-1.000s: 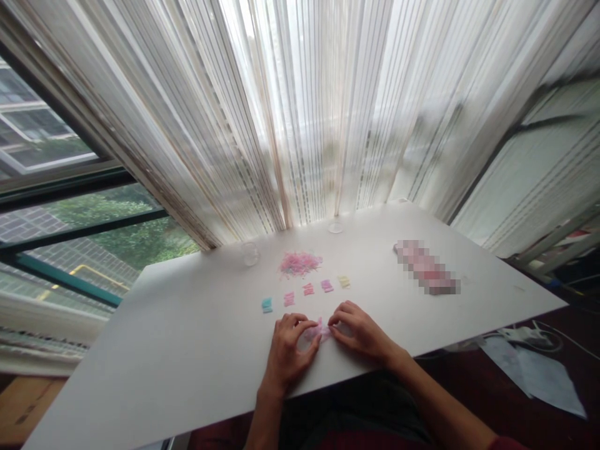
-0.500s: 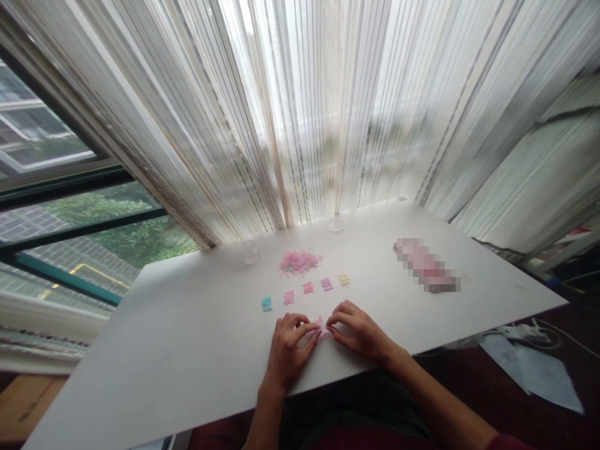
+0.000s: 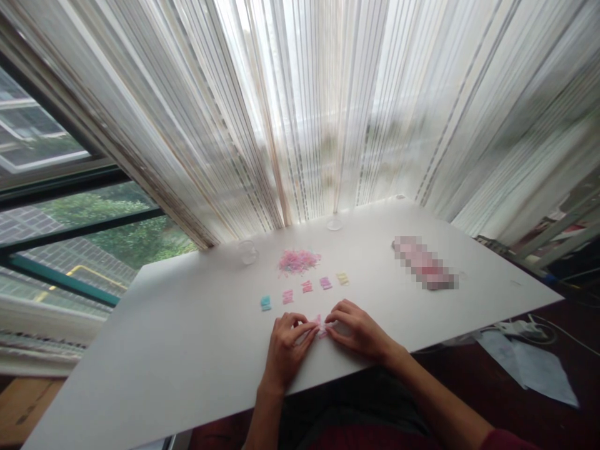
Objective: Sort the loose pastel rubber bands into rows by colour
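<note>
Close to the front edge of the white table (image 3: 187, 350), my left hand (image 3: 291, 344) and my right hand (image 3: 359, 331) face each other. Small pale pink pieces (image 3: 321, 325) lie between their fingertips. Both hands have thumb and forefinger pinched at these pieces; what exactly each pinch holds is too small to tell. Beyond them is a row of small bundles: blue (image 3: 265, 303), pink (image 3: 287, 297), red-pink (image 3: 307, 287), purple (image 3: 325, 283) and yellow (image 3: 342, 279). Behind the row sits a loose pile of thin pink and mixed-colour pieces (image 3: 299, 261).
A clear round container (image 3: 248, 252) stands at the back left, and a clear round lid or dish (image 3: 334, 225) at the back middle. A blurred-out pink object (image 3: 424, 264) lies on the right. Striped curtains (image 3: 309, 125) hang along the far edge.
The view has shifted slightly. Both hands stay at the pale pink pieces, with their fingertips almost unmoved.
</note>
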`<state>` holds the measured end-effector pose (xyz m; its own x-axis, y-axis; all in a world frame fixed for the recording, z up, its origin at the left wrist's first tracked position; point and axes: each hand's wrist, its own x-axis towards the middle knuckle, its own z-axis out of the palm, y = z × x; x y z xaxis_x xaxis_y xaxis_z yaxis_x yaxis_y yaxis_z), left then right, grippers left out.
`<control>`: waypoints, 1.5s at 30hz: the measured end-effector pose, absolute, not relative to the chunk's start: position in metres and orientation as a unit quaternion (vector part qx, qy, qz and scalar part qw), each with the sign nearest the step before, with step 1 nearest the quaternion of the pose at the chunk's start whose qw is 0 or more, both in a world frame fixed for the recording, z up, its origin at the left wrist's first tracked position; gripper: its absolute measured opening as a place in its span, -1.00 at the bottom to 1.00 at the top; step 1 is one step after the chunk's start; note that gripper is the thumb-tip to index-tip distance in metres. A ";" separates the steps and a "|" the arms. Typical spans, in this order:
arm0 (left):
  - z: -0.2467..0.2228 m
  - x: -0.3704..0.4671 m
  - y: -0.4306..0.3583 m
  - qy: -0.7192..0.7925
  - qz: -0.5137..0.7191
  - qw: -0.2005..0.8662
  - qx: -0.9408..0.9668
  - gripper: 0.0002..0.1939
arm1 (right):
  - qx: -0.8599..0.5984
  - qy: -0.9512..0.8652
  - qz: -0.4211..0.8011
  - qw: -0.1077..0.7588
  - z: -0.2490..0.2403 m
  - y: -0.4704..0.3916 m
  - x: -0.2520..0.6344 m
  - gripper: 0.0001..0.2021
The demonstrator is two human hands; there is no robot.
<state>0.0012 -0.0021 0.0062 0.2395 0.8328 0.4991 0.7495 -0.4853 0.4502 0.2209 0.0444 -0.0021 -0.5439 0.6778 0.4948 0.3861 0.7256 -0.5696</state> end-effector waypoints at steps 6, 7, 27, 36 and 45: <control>0.005 0.000 -0.002 0.504 0.361 0.057 0.783 -0.87 | -0.314 -0.859 0.198 0.353 0.000 0.044 0.221 -0.90; 0.004 0.000 -0.001 0.503 0.361 0.057 0.783 -0.87 | -0.315 -0.859 0.197 0.352 0.000 0.044 0.221 -0.90; 0.001 -0.004 -0.001 0.483 0.428 0.051 0.762 -0.86 | -0.308 -0.846 0.192 0.391 -0.001 0.045 0.221 -0.90; 0.001 -0.003 0.000 0.462 0.419 0.055 0.780 -0.87 | -0.296 -0.834 0.191 0.424 0.000 0.043 0.220 -0.87; -0.001 -0.003 0.000 0.469 0.418 0.055 0.776 -0.87 | -0.281 -0.837 0.183 0.433 -0.001 0.043 0.220 -0.91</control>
